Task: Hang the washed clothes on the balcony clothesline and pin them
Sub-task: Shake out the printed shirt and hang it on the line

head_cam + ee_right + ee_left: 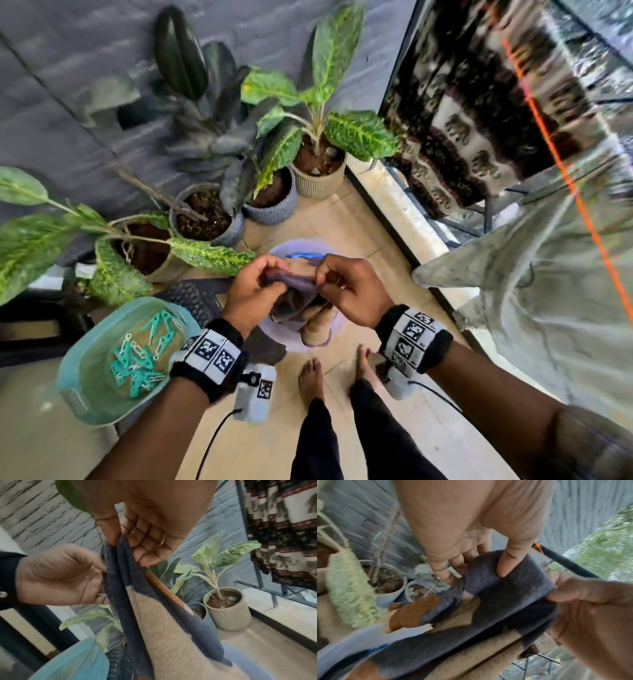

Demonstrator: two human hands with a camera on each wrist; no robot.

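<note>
Clearly the cloth (294,291) is soft and limp: it sags in folds between the two hands and trails down toward the pale tub (274,334) right beneath them, so it will drape over a line easily but give no support of its own. Being washed, it is likely damp and a bit heavier than it looks, though the pictures cannot confirm wetness. The sensible hold, to my eye, is along the top hem, hands spread wide, so it opens flat rather than bunching. Right now the left hand (251,294) has its thumb pressed on the grey band with the fingers curled behind it, and the right hand (349,291) pinches the same edge between thumb and fingers; the two hands sit close together, both clamped on the fabric. It looks like a knitted or fleecy piece in blocks of colour: slate grey along the gripped edge, tan below, and a rust-brown patch visible from the left wrist view. What garment it is I cannot tell. Out beyond the right hand runs the orange clothesline (561,171), with a patterned cloth (479,130) and a pale cloth (534,281) already hanging there. Just outside the left wrist sits a teal basket (92,394) holding teal clothespins (144,356), within easy reach for pinning.
</note>
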